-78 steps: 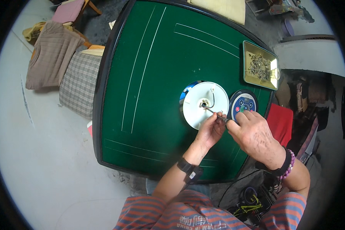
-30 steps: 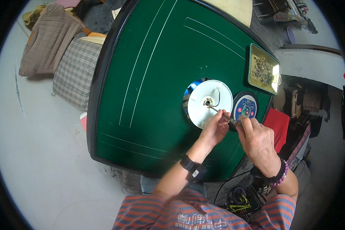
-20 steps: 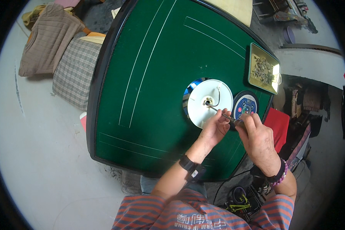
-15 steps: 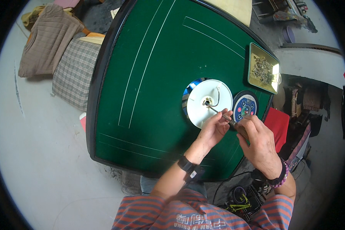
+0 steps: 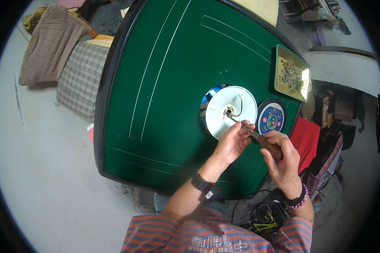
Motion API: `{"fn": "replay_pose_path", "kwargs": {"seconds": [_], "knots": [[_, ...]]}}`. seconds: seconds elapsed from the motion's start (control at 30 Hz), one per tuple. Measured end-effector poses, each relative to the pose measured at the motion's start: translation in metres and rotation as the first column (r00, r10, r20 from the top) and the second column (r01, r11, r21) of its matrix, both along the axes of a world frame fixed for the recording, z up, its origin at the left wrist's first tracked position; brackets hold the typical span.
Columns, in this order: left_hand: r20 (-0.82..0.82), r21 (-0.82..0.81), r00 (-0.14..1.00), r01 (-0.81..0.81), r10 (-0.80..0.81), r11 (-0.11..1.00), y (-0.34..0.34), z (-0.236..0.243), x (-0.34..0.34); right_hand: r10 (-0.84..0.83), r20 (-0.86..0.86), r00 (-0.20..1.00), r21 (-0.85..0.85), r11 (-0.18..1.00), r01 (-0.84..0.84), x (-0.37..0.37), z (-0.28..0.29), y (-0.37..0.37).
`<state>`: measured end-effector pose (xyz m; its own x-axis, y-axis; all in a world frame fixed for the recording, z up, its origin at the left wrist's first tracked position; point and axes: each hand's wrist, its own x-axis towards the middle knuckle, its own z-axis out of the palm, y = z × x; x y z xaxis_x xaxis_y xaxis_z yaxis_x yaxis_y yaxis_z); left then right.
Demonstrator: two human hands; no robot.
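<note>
A screwdriver point(image 5: 272, 149) with a thick brown handle slants across the near right part of the table, its tip at the hub of a white round disc point(image 5: 215, 120). My left hand point(image 5: 234, 143) pinches the metal shaft between thumb and fingers, just over the disc's near edge. My right hand point(image 5: 285, 162) is curled round the handle, thumb on the near side and fingers on the far side. A bent grey wire point(image 5: 241, 105) rises from the disc near its hub. Right beside the disc lies a round control panel point(image 5: 271, 118) with a blue and white face.
Everything lies on a green felt table point(image 5: 177, 105) with a raised dark rim. A yellowish tray point(image 5: 304, 86) of small metal parts stands at the far right edge. Red cloth point(image 5: 304, 137) hangs beyond the right edge. Cushioned seats point(image 5: 82, 78) stand at the left.
My right hand's fingers have loosened and shifted round the screwdriver, so more of the brown handle shows. My left hand still pinches the shaft at nearly the same spot.
</note>
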<state>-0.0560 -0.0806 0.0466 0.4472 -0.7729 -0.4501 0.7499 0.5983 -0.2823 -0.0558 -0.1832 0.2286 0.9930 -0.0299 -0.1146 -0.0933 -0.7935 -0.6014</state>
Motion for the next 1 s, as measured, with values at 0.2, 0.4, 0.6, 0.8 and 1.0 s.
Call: {"fn": "replay_pose_path", "kwargs": {"seconds": [0.2, 0.4, 0.6, 0.8, 1.0], "knots": [[-0.021, 0.043, 1.0, 0.004, -0.003, 0.999, 0.0008, -0.0032, 0.0011, 0.0, -0.006, 1.0, -0.001, 1.0, 0.0, 0.0029, -0.0063, -0.0007], [0.003, 0.037, 1.0, -0.005, 0.005, 0.999, 0.0008, -0.0054, 0.0023, 0.001, -0.011, 1.0, -0.004, 1.0, -0.001, 0.0052, -0.0082, -0.0002], [0.004, 0.048, 1.0, -0.005, 0.005, 0.999, 0.0007, -0.006, 0.0033, 0.008, -0.011, 1.0, -0.016, 1.0, -0.008, 0.0066, -0.0079, 0.0004], [-0.018, 0.051, 1.0, 0.013, -0.012, 0.999, 0.0017, -0.0025, 0.0059, 0.017, -0.013, 1.0, -0.018, 1.0, -0.017, 0.0081, -0.0072, 0.0019], [-0.003, 0.035, 1.0, 0.005, -0.005, 0.999, 0.0026, -0.0012, 0.0073, 0.019, -0.009, 1.0, -0.015, 1.0, -0.019, 0.0088, -0.0075, 0.002]]}}
